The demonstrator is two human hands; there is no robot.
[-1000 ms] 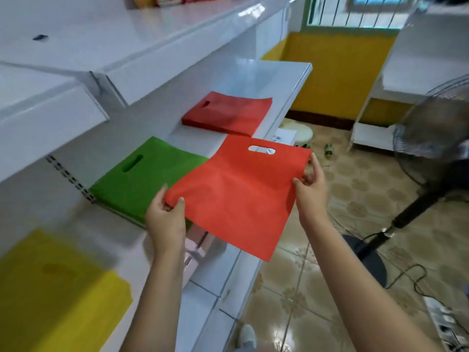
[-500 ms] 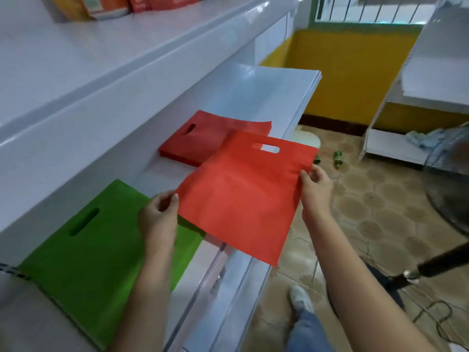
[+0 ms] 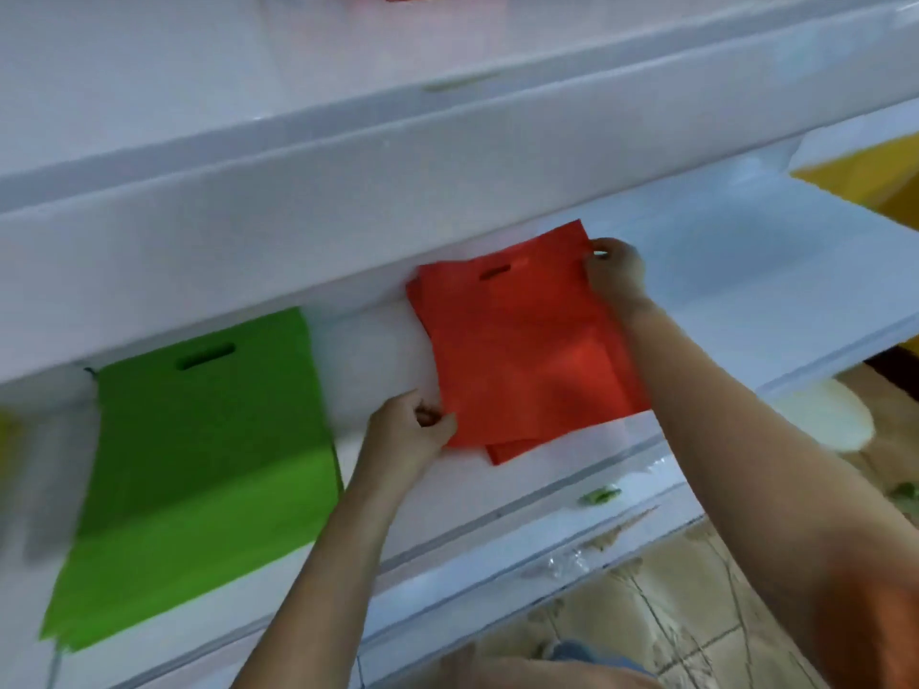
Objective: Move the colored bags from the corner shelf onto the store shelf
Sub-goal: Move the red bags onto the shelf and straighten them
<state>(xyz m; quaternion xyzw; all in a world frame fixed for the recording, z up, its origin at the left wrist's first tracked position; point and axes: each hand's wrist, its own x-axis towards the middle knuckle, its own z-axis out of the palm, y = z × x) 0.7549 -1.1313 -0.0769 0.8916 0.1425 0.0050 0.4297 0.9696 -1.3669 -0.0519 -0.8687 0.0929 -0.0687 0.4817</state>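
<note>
A red-orange bag (image 3: 522, 360) with a slot handle lies flat on the white store shelf (image 3: 736, 300), on top of another red bag whose corner (image 3: 507, 452) sticks out below it. My left hand (image 3: 408, 435) pinches the top bag's near left corner. My right hand (image 3: 614, 271) pinches its far right corner, up by the handle edge. A green bag (image 3: 199, 469) lies flat on the same shelf to the left, apart from the red pile.
An upper white shelf (image 3: 447, 141) overhangs the back of the bags. A yellow edge (image 3: 7, 440) shows at the far left. Tiled floor (image 3: 671, 604) and a pale round object (image 3: 825, 420) lie at the lower right, with a yellow wall (image 3: 875, 176) beyond.
The red-orange bag went from being held in the air in front of the shelf to lying on the red bag on the shelf. My view has swung towards the shelf.
</note>
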